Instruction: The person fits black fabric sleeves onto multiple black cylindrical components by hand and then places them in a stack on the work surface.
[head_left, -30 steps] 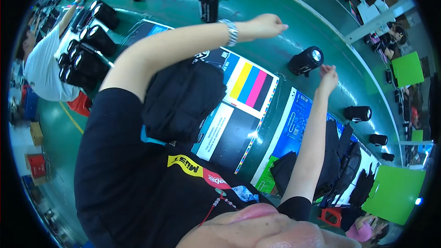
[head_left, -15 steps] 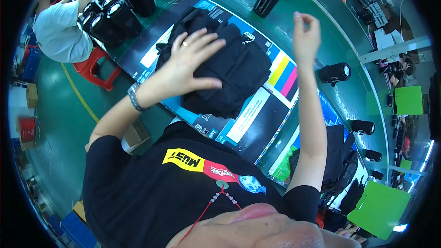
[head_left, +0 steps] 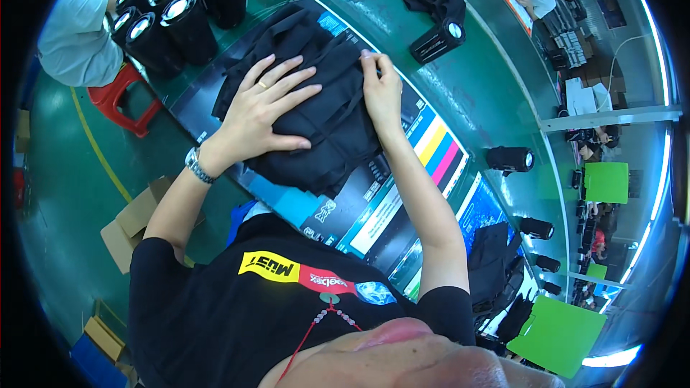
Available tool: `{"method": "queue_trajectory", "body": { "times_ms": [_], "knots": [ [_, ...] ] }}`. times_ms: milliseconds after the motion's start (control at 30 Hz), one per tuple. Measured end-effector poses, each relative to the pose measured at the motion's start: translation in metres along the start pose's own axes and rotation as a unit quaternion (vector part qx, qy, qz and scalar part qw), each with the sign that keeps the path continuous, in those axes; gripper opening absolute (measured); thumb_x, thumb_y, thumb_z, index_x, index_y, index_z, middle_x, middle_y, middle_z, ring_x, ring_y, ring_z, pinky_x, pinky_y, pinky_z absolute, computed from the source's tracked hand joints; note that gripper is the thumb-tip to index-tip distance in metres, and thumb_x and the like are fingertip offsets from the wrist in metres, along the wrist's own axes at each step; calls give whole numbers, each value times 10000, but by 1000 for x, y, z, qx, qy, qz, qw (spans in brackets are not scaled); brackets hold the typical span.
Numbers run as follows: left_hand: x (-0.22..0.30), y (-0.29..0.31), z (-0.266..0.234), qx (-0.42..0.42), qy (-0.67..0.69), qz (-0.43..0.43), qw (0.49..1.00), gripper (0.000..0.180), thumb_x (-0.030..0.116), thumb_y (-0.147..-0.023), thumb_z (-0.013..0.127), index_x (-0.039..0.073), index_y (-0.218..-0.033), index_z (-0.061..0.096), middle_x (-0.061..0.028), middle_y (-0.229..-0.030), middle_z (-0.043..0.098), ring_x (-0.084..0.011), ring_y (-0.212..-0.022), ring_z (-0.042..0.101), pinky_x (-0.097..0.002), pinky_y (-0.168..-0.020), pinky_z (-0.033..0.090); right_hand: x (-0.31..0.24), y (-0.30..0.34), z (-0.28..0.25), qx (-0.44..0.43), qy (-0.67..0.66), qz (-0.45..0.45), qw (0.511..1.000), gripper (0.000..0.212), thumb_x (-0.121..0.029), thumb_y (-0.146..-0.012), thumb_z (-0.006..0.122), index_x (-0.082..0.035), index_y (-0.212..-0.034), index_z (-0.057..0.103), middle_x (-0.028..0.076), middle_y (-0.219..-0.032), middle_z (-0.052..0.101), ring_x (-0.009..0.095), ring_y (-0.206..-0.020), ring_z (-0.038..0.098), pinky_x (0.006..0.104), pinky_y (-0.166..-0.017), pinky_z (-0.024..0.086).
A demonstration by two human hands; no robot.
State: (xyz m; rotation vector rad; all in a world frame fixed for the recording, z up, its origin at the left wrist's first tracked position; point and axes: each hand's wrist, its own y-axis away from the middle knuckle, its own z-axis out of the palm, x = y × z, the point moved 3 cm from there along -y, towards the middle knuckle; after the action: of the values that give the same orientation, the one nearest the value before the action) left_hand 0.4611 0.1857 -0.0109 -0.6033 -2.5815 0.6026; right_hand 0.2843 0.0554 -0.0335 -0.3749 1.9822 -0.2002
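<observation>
A pile of folded black fabric [head_left: 327, 111] with strap-like strips lies on a printed cardboard sheet [head_left: 287, 201]. My left hand [head_left: 262, 111] rests flat on the left part of the pile, fingers spread, with a ring on one finger and a watch at the wrist. At the pile's far right edge, my right hand [head_left: 382, 90] has its thumb and fingers pinched on the fabric. Exactly how much cloth sits between those fingertips is hidden.
Black cylindrical speakers [head_left: 188, 29] stand grouped at the far left, near a red stool [head_left: 126, 100] and a person in a light shirt. Another speaker [head_left: 438, 41] stands beyond the pile on the green bench, with others along the right. More black fabric [head_left: 492, 266] lies to the right.
My right hand has come down and leftward from the air onto the pile's far right edge. My left hand stays spread on the fabric. The whole view has shifted slightly.
</observation>
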Motion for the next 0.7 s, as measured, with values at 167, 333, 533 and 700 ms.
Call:
{"method": "queue_trajectory", "body": {
  "times_ms": [167, 333, 533, 700],
  "knots": [
    [-1, 0, 3, -6, -2, -8, 1000, 732, 624, -698, 609, 107, -1216, 591, -84, -1338, 512, -287, -1306, 404, -470, -1106, 220, -11, -5, -17, -73, 41, -66, 994, 243, -251, -878, 627, -10, -898, 618, 129, -929, 618, 277, -888, 585, 353, -772, 439],
    [-4, -4, 3, -16, 18, -32, 999, 705, 548, -659, 689, 126, -1215, 593, -64, -1347, 504, -264, -1320, 386, -455, -1115, 221, -38, 8, -25, -202, 187, -245, 930, 191, -179, -738, 733, -52, -824, 620, 81, -956, 595, 278, -910, 545, 402, -828, 398],
    [-3, -10, 5, -40, 28, -36, 998, 841, 543, -609, 718, 125, -1310, 515, -66, -1373, 473, -274, -1328, 369, -464, -1118, 208, -57, 3, -53, -60, -12, -164, 985, 70, 3, -792, 664, -16, -836, 613, 90, -949, 632, 194, -943, 604, 308, -841, 456],
    [1, -13, -6, -45, 32, -21, 998, 801, 524, -629, 724, 108, -1286, 533, -82, -1372, 471, -278, -1333, 361, -467, -1115, 206, -50, -22, -103, 52, -264, -56, 962, 51, -77, -906, 570, -28, -899, 561, 123, -1148, 593, 92, -926, 567, 218, -818, 448]
  ]
}}
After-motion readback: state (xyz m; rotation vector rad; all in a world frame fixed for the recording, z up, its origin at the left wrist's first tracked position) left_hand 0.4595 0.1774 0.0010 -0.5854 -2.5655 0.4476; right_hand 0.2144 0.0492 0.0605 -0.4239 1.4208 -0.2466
